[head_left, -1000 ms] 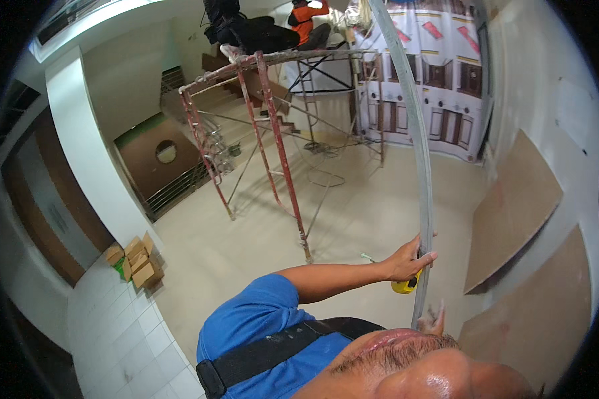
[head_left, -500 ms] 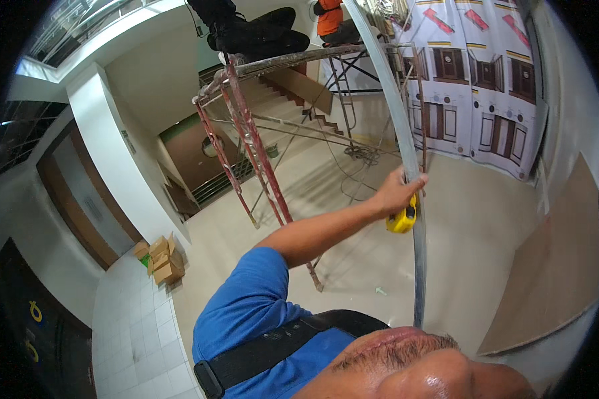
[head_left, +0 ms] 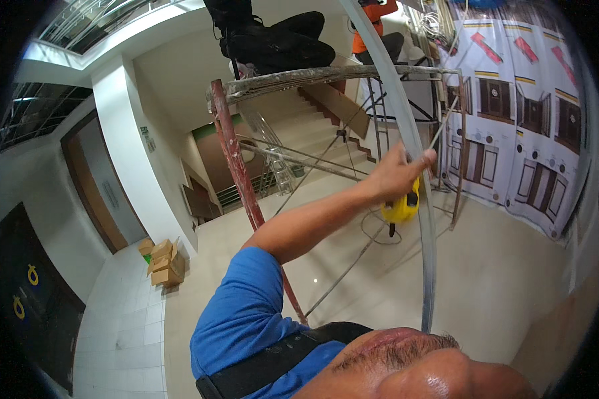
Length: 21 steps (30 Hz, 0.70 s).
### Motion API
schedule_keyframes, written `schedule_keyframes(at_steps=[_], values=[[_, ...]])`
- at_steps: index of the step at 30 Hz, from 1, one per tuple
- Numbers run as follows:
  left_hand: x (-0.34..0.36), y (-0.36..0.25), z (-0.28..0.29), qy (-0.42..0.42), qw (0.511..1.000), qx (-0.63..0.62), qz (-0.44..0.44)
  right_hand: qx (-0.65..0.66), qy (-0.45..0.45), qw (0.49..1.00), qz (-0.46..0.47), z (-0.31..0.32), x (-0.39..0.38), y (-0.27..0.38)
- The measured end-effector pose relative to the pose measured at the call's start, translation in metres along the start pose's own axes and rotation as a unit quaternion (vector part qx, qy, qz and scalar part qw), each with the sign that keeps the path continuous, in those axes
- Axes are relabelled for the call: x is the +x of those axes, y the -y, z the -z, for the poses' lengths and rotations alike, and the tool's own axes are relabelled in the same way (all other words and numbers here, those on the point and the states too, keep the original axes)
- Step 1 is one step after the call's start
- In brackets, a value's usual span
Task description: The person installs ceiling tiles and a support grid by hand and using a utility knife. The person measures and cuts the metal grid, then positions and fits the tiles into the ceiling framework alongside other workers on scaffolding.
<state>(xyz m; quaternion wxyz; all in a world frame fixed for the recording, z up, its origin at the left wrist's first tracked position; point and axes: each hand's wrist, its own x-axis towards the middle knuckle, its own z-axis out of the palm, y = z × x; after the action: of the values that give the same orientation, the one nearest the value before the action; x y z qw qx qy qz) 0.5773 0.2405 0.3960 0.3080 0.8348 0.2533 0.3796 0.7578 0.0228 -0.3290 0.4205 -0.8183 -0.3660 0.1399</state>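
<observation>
My left hand [head_left: 399, 173], at the end of my raised arm, is closed around a long grey metal channel [head_left: 427, 266] together with a yellow tape measure [head_left: 399, 209], which hangs just below my fingers. The channel runs up past the top edge of the view and downward behind my chin. Just ahead of the hand stands a scaffold [head_left: 233, 153] with red, paint-spattered legs. Its platform [head_left: 279, 80] lies above and beyond my hand. My right hand is not in view.
A co-worker in black [head_left: 276, 46] and another in orange [head_left: 369, 30] are up on the scaffold. Behind are stairs [head_left: 319, 136] and a printed hanging sheet [head_left: 512, 120]. Cardboard boxes [head_left: 166, 266] sit by a white column [head_left: 133, 166]. A cable loop [head_left: 373, 239] lies on the floor.
My left hand has risen along with the channel and tape measure, and the scaffold now appears closer. My right hand, seen low by the channel a second ago, has left the view.
</observation>
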Motion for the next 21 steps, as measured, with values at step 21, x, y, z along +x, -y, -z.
schedule_keyframes(at_steps=[21], values=[[0.048, -0.058, 0.255, -0.243, 0.943, 0.228, -0.004, 0.270, 0.262, 0.871, 0.315, 0.028, 0.090, 0.478]])
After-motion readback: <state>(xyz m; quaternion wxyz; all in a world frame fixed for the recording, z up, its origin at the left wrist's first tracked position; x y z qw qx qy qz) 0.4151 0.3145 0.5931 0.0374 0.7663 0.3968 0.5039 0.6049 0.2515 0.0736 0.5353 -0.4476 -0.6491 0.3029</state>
